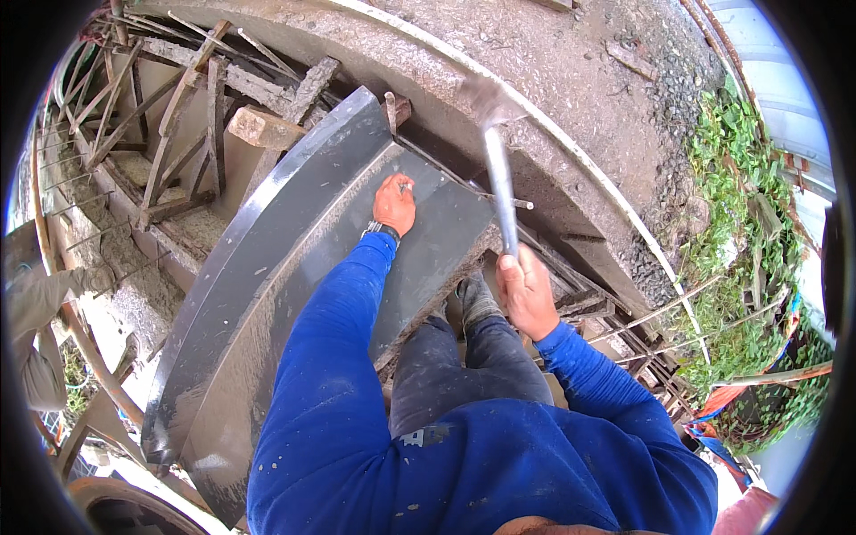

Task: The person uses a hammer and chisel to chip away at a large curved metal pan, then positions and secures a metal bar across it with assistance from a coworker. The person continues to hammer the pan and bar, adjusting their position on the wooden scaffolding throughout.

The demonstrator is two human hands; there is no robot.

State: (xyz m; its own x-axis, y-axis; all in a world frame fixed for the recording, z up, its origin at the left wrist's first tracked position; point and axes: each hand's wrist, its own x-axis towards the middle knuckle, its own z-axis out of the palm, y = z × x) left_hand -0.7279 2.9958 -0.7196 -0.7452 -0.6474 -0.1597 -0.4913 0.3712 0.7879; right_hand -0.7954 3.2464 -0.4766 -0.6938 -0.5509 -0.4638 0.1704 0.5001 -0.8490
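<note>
My right hand (526,290) is wrapped round the lower end of a hammer's silver handle (501,192). The hammer stands raised, its head (489,98) smeared by motion. Further left, my left hand (394,205) rests closed on a dark grey curved panel (437,234). A small shiny bit of something shows at its fingertips, too small to name. The panel is smooth, with a sandy strip along a bend down its length and a raised outer side on the left. A wristwatch with a metal band (382,230) sits on my left wrist.
A wooden block (265,129) juts against the panel's outer side. Timber framing (183,116) fills the upper left. A pale curved pipe (571,147) crosses the muddy ground. Green plants (736,205) grow on the right. Another person's sleeve (40,299) shows at the left edge.
</note>
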